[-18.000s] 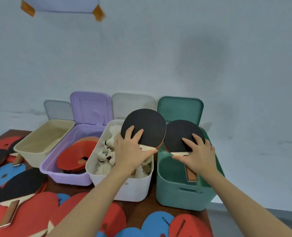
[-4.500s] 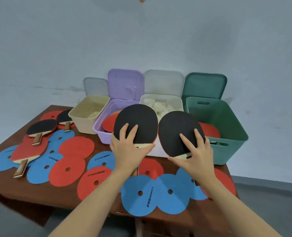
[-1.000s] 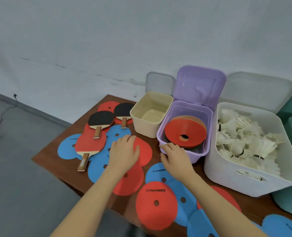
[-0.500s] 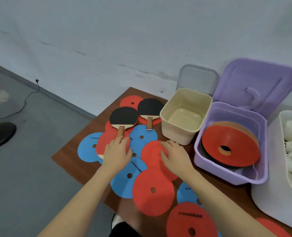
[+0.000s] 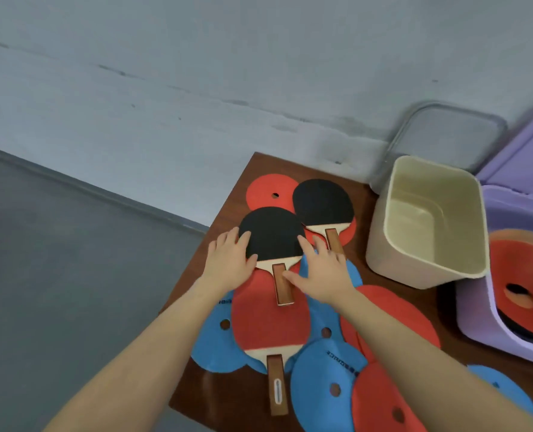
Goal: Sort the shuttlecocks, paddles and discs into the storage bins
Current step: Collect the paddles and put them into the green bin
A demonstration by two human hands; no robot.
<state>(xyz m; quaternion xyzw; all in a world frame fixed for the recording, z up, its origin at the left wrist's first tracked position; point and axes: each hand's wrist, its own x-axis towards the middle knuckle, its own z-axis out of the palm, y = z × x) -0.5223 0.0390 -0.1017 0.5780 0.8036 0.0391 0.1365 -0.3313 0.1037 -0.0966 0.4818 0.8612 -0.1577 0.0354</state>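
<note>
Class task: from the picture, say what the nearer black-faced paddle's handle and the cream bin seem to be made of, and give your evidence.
Handle of the nearer black-faced paddle: apparently varnished wood, reddish-brown with a slight sheen below a paler blade. Cream rectangular bin: probably moulded plastic, with smooth, uniform, rounded walls and a soft gloss inside.

A: Where does everything sit relative to the cream plastic bin point(image 5: 427, 222)?

B: Left of it, two black-faced wooden paddles point(image 5: 271, 235) lie on the brown wooden table point(image 5: 227, 210), the farther one point(image 5: 323, 205) nearer the bin. A red-faced paddle point(image 5: 270, 325) lies before them, under the nearer one's handle, on the flat blue foam discs point(image 5: 215, 347).

A: And right of the bin?

B: The lilac plastic bin point(image 5: 477, 325) touches it, holding a red disc point(image 5: 521, 285). A clear lid point(image 5: 446, 135) stands behind.
</note>
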